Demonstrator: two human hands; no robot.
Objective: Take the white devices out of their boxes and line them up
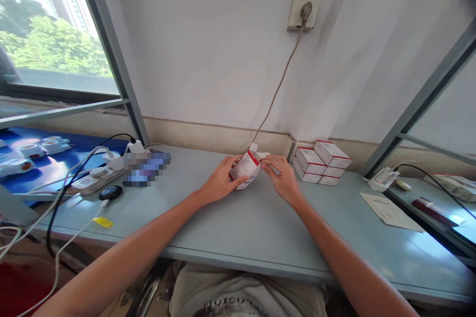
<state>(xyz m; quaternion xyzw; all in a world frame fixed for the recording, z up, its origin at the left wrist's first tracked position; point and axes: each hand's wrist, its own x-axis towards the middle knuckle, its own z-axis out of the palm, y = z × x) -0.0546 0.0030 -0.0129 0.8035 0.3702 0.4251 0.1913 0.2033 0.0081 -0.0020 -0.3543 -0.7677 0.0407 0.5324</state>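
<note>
Forearms (145, 240) reach over the gray surface (230, 237); between the hands, mid-surface, is a tilted red-and-white box (246, 171), gripped by the left hand's fingers (219, 181). The right hand's fingers (275, 161) bunch at its open end, whether pinching I cannot tell.
</note>
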